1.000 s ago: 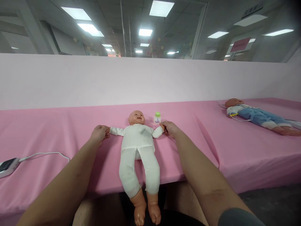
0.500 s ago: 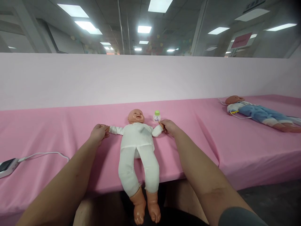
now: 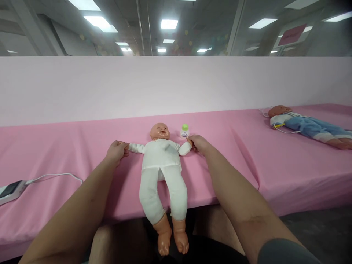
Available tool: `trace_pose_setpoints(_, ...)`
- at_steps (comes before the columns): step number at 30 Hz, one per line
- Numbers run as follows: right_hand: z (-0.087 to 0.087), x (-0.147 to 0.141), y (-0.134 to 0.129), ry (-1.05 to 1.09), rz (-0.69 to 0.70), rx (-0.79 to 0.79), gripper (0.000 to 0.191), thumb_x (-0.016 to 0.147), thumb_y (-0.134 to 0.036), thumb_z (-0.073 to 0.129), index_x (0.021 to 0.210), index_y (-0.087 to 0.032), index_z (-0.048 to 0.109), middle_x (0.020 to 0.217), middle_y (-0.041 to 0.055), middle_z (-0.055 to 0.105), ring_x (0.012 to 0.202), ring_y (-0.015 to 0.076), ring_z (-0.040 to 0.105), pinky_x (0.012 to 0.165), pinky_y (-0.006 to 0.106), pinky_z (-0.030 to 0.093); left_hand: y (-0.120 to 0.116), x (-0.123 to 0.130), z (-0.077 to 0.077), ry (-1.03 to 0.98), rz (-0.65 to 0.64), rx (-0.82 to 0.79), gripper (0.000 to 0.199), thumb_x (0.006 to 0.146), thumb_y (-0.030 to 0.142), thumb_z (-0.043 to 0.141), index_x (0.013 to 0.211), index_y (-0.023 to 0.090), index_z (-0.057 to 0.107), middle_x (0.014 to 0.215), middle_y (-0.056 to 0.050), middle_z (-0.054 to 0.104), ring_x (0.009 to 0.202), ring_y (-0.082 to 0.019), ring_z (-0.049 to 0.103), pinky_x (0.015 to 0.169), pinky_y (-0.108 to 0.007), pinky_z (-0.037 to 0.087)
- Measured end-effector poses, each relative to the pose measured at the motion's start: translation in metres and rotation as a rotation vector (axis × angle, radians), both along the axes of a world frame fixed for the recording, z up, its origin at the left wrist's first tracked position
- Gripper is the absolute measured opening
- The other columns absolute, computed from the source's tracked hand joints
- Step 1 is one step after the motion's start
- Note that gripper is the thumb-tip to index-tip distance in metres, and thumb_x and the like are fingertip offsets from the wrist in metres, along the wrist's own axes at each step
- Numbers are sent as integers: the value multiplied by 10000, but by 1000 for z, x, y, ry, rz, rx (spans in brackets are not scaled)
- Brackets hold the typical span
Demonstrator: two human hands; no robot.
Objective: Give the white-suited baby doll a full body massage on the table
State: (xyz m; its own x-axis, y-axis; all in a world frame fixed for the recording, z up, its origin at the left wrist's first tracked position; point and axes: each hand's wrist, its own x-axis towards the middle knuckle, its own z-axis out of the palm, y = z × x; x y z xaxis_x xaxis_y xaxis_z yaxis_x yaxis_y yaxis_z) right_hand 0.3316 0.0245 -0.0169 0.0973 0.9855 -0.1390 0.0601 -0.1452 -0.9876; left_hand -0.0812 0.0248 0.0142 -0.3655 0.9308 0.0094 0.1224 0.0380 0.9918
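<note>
A baby doll [image 3: 161, 161] in a white suit lies face up on the pink-covered table [image 3: 55, 154], arms spread wide, bare feet hanging over the near edge. My left hand [image 3: 117, 152] is closed around the doll's hand on the left side. My right hand [image 3: 198, 143] grips the doll's other hand on the right. A small white bottle with a green cap [image 3: 184, 131] stands just beyond my right hand, beside the doll's head.
A second doll in blue clothes [image 3: 305, 124] lies at the far right with a thin cord by it. A white device with a cable [image 3: 11, 189] rests at the left edge. A pale pink partition [image 3: 165, 84] backs the table.
Both hands keep their hold on the doll's hands. The view has tilted slightly, so the doll and table sit a little higher in the picture.
</note>
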Motion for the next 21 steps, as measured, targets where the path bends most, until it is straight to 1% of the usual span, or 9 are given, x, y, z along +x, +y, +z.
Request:
trace_pose_setpoints(3,0,0,0,-5,2,-9,236,853,-392,709,782,-208,578,554,-11,484,457,121,378,429,281,271,4,-5,-4,-12,-52,16,277,677,150,761,820,206,530,681,-47,617,608,-206,640,484,-266,476)
trace_pose_setpoints(6,-1,1,3,18,0,-2,225,841,-379,709,769,-207,583,583,-1,504,477,123,399,437,282,282,8,-8,-7,-21,-70,22,261,690,140,749,809,210,528,682,-52,616,615,-211,643,491,-276,495)
trace_pose_setpoints(8,-3,2,5,48,-2,0,207,833,-366,711,773,-204,597,605,9,526,502,129,424,446,281,301,9,-8,-8,-28,-59,16,247,699,139,736,827,205,536,704,-50,623,615,-204,642,516,-290,531)
trace_pose_setpoints(11,-3,3,5,114,-15,-11,159,822,-327,707,788,-202,615,602,8,516,525,134,429,455,279,309,10,-9,-8,-42,-34,-3,237,700,132,709,861,197,547,737,-42,629,625,-195,651,568,-312,579)
trace_pose_setpoints(14,0,3,1,173,-32,-25,116,805,-288,702,817,-190,642,614,12,520,537,134,423,463,280,314,11,-10,-9,-51,-51,-3,241,667,104,678,852,192,550,738,-35,624,636,-192,656,582,-311,586)
trace_pose_setpoints(18,9,2,-10,234,30,17,136,782,-268,715,877,-177,681,674,25,569,575,133,444,480,271,316,12,-10,-8,-83,-31,-18,296,620,77,646,884,183,567,722,-38,636,616,-196,655,581,-317,586)
trace_pose_setpoints(21,11,2,-15,232,69,42,177,777,-286,753,901,-178,688,698,23,580,598,132,459,484,261,316,12,-10,-6,-122,-21,-34,358,601,62,632,936,176,577,714,-44,649,613,-205,659,585,-330,591)
